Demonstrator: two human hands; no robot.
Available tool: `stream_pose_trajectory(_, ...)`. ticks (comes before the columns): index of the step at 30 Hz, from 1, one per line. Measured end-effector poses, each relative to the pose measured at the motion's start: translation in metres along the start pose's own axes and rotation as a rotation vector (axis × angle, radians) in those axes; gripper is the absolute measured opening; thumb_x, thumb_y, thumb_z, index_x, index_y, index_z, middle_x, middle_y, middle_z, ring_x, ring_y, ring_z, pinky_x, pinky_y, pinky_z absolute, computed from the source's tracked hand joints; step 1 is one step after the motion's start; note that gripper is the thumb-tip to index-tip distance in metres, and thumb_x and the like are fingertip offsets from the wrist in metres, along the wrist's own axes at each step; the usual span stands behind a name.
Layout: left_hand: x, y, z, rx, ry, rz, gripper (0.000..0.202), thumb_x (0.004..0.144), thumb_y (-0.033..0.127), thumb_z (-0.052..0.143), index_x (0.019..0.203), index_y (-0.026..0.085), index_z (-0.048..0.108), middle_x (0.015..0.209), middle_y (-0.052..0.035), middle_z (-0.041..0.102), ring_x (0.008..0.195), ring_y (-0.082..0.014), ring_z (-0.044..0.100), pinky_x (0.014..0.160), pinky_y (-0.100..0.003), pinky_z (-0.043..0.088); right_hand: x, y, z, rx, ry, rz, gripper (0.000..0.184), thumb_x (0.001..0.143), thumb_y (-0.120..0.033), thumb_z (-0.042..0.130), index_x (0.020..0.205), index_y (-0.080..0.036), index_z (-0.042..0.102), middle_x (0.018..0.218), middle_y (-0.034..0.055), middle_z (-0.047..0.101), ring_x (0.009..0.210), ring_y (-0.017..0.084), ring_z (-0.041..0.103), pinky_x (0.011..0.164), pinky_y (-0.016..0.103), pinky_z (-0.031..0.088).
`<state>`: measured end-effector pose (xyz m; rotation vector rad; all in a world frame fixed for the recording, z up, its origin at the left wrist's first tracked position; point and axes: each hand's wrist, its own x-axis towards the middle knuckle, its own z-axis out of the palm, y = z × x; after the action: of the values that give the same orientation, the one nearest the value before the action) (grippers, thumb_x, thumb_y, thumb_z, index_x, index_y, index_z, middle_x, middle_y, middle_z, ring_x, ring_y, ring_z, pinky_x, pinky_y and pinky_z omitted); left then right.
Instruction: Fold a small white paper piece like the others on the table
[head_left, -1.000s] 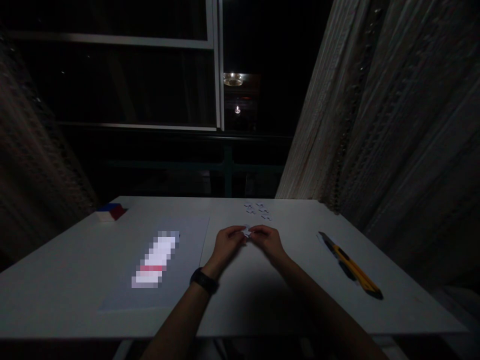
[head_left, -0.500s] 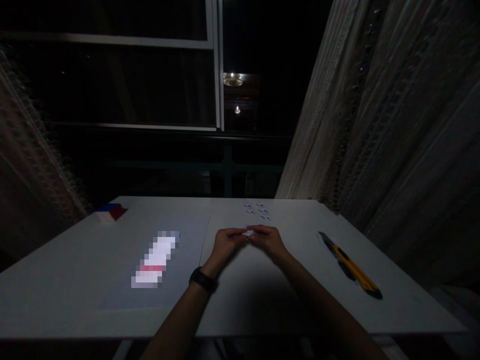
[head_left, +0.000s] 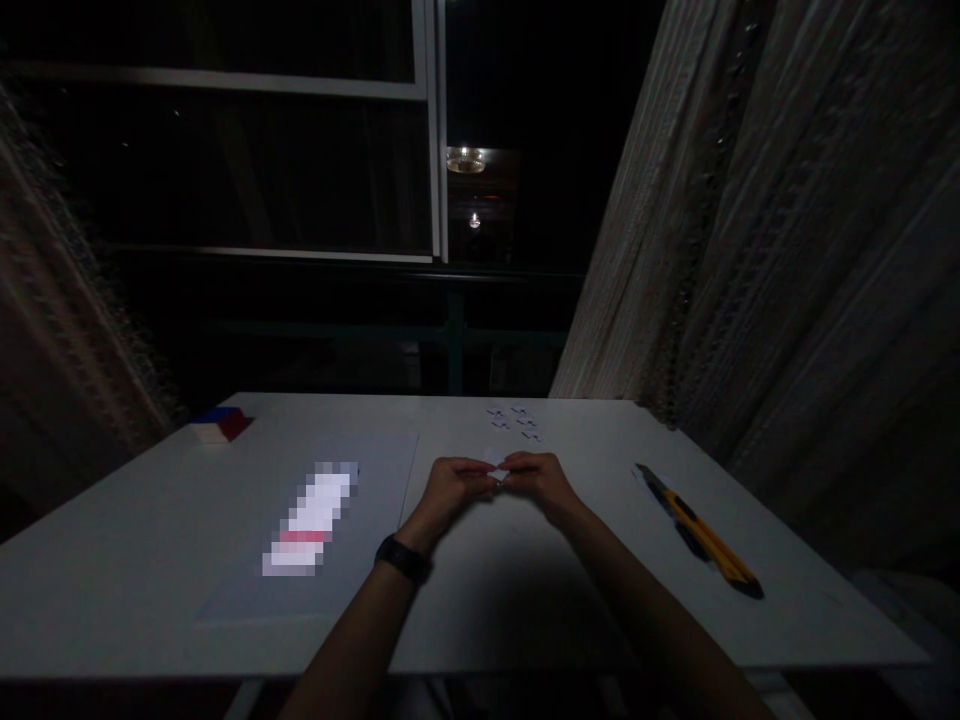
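Note:
My left hand [head_left: 454, 484], with a dark band on its wrist, and my right hand [head_left: 540, 480] meet over the middle of the table. Between their fingertips they pinch a small white piece of paper [head_left: 498, 474], one side each. Its exact shape is partly covered by the fingers. Just beyond the hands lie several small paper slips [head_left: 514, 420] with dark marks, set out in loose rows. A large pale sheet [head_left: 382, 510] lies flat to the left of my left hand, and a bright pixelated patch covers part of it.
On the right of the white table [head_left: 600, 610] lies a yellow and black utility knife [head_left: 709, 540]. A blue, red and white block [head_left: 219, 424] sits at the far left corner. Curtains [head_left: 630, 220] hang at both sides, with a dark window behind.
The fingertips have shifted slightly, and more of the white paper shows between them. The other things on the table stay where they were.

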<state>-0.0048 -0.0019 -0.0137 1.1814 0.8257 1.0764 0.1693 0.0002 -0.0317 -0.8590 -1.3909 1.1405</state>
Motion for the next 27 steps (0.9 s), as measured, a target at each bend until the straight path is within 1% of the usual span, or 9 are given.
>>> stream_pose_trajectory(4, -0.0006, 0.0008, -0.0014, 0.0, -0.017, -0.025, 0.029, 0.047, 0.018, 0.077, 0.071, 0.006, 0.068, 0.062, -0.0105, 0.067, 0.055, -0.0169, 0.061, 0.059, -0.03, 0.05, -0.0012, -0.0007, -0.0014, 0.001, -0.05, 0.022, 0.022, 0.051, -0.022, 0.076, 0.073, -0.019, 0.071, 0.077, 0.0027, 0.064, 0.069, 0.015, 0.058, 0.062, 0.028, 0.043)
stream_pose_trajectory(7, -0.0007, 0.0009, -0.0013, 0.034, 0.004, -0.013, 0.027, 0.046, 0.017, 0.078, 0.068, 0.006, 0.069, 0.06, -0.0101, 0.067, 0.053, -0.0158, 0.06, 0.059, -0.029, 0.049, -0.002, -0.0007, -0.0019, 0.02, -0.054, 0.031, 0.022, 0.051, -0.021, 0.076, 0.073, -0.019, 0.071, 0.078, 0.0025, 0.063, 0.071, 0.016, 0.057, 0.062, 0.027, 0.043)
stream_pose_trajectory(9, -0.0004, 0.0004, -0.002, 0.061, -0.002, -0.002, 0.027, 0.046, 0.018, 0.078, 0.069, 0.006, 0.069, 0.061, -0.0108, 0.067, 0.054, -0.0164, 0.061, 0.059, -0.029, 0.049, -0.0023, -0.0002, -0.0022, 0.037, -0.057, 0.042, 0.023, 0.05, -0.022, 0.077, 0.072, -0.019, 0.071, 0.079, 0.0025, 0.063, 0.071, 0.016, 0.057, 0.062, 0.027, 0.043)
stream_pose_trajectory(16, -0.001, 0.0006, -0.0039, 0.141, -0.048, 0.03, 0.028, 0.048, 0.024, 0.077, 0.068, 0.007, 0.07, 0.063, -0.012, 0.068, 0.057, -0.0179, 0.061, 0.057, -0.029, 0.049, -0.0029, -0.0021, -0.0023, 0.014, -0.047, 0.069, 0.024, 0.044, -0.024, 0.079, 0.066, -0.018, 0.072, 0.08, 0.0035, 0.061, 0.07, 0.016, 0.056, 0.06, 0.028, 0.043)
stream_pose_trajectory(22, -0.0019, 0.0029, -0.0017, 0.151, -0.023, 0.037, 0.026, 0.046, 0.024, 0.077, 0.064, 0.007, 0.07, 0.056, -0.0103, 0.066, 0.049, -0.0159, 0.058, 0.051, -0.027, 0.047, -0.003, -0.0048, -0.001, 0.011, -0.041, 0.065, 0.023, 0.043, -0.025, 0.08, 0.064, -0.019, 0.071, 0.076, 0.0033, 0.063, 0.069, 0.016, 0.057, 0.061, 0.028, 0.044)
stream_pose_trajectory(27, -0.0027, 0.0031, -0.0016, 0.208, -0.04, 0.06, 0.028, 0.047, 0.027, 0.077, 0.067, 0.007, 0.07, 0.062, -0.0117, 0.067, 0.054, -0.0172, 0.06, 0.053, -0.027, 0.047, -0.0028, -0.004, -0.0011, -0.007, -0.024, 0.061, 0.02, 0.043, -0.023, 0.08, 0.061, -0.019, 0.071, 0.075, 0.0032, 0.062, 0.069, 0.016, 0.057, 0.06, 0.027, 0.045)
